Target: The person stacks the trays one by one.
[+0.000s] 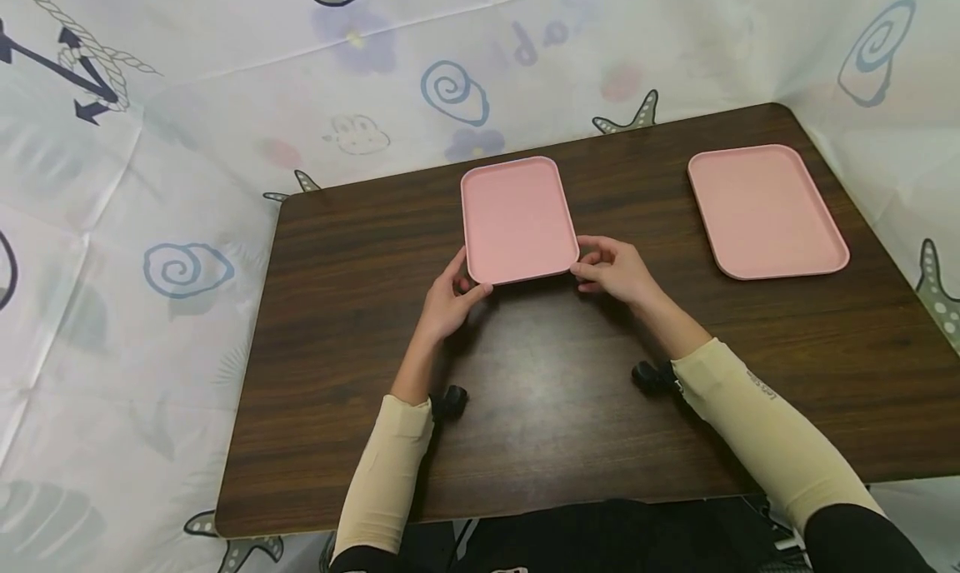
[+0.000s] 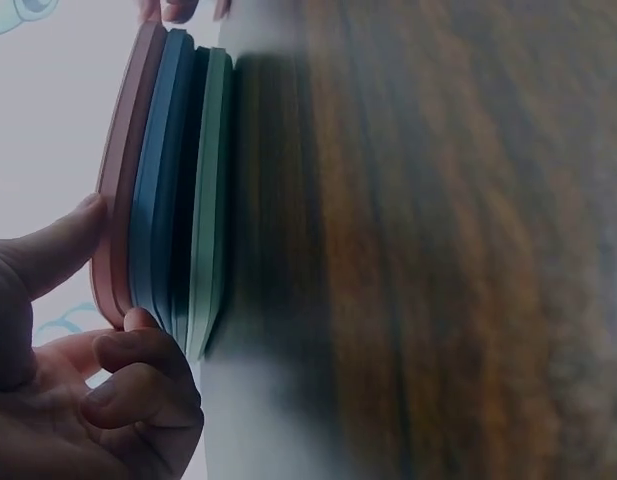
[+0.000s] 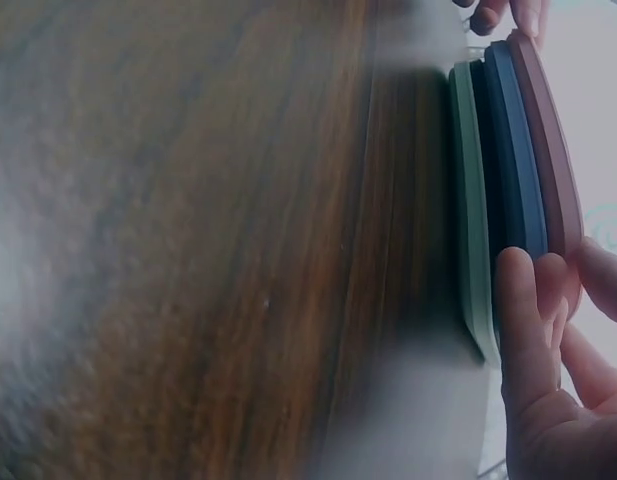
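Observation:
A pink rectangular tray (image 1: 519, 219) with rounded corners is the top of a stack near the back middle of the table. Both wrist views show a blue tray (image 2: 158, 190) right under it and a green tray (image 2: 209, 210) lowest, with a dark band between blue and green. At the near left corner, my left hand (image 1: 447, 304) grips the pink tray, thumb on its rim and fingers curled beside the blue edge. My right hand (image 1: 615, 271) pinches the near right corner, its fingertips (image 3: 516, 268) by the blue edge. How far the fingers reach underneath is hidden.
Another pink tray (image 1: 768, 211) lies at the right side of the dark wooden table (image 1: 337, 348). A patterned white cloth (image 1: 225, 82) hangs behind the table and along its sides. A small black camera (image 1: 452, 402) sits at the left wrist, and another (image 1: 651, 377) at the right.

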`<move>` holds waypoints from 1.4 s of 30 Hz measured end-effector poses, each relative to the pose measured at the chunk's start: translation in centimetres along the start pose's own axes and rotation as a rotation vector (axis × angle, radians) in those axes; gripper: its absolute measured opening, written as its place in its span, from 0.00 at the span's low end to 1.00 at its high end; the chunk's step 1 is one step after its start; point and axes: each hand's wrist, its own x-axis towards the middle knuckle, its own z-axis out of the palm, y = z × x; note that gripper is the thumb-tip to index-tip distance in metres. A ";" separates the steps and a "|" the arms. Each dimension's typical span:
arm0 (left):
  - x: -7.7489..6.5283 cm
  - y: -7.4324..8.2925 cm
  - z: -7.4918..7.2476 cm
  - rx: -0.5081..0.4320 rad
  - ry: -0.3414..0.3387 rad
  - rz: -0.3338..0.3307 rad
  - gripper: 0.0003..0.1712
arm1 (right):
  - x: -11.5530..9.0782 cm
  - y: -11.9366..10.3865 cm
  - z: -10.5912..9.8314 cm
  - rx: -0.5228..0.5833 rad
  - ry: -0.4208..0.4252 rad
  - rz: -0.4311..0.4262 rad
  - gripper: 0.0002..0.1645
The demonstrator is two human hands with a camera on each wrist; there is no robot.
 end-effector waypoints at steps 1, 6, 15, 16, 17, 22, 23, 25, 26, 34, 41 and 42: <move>0.1 0.0 0.0 -0.003 -0.001 0.000 0.46 | 0.1 0.0 0.0 -0.004 0.003 -0.004 0.33; 0.5 -0.2 0.1 -0.014 0.001 -0.010 0.44 | 0.4 -0.1 -0.1 -0.025 0.014 -0.015 0.33; 0.9 -0.4 0.3 -0.015 0.000 -0.028 0.43 | 0.9 0.3 -0.2 -0.040 0.025 -0.010 0.32; 0.9 -0.4 0.4 -0.016 -0.001 -0.031 0.43 | 1.0 0.3 -0.2 -0.038 0.027 -0.008 0.32; 0.9 -0.4 0.4 -0.018 -0.006 -0.036 0.43 | 1.0 0.3 -0.2 -0.039 0.027 -0.006 0.32; 0.7 -0.7 0.6 -0.037 -0.019 -0.042 0.42 | 0.8 0.2 -0.2 -0.041 0.022 0.004 0.32; 0.6 -0.8 0.6 -0.040 -0.018 -0.039 0.41 | 0.7 0.2 -0.1 -0.040 0.019 0.008 0.33; 0.4 -0.8 0.7 -0.040 -0.018 -0.032 0.39 | 0.6 0.2 -0.1 -0.040 0.014 0.015 0.33; 0.3 -0.9 0.7 -0.039 -0.017 -0.028 0.38 | 0.5 0.1 -0.1 -0.040 0.013 0.019 0.33; -1.7 -1.2 0.6 -0.010 -0.059 -0.034 0.33 | -0.8 0.2 -0.1 -0.041 -0.017 0.020 0.33; -3.4 -1.0 0.5 0.076 -0.188 0.005 0.25 | -2.4 0.8 -1.9 -0.041 -0.060 0.016 0.29; -3.6 -0.8 0.6 0.093 -0.213 0.016 0.24 | -2.6 0.9 -2.3 -0.044 -0.062 0.017 0.29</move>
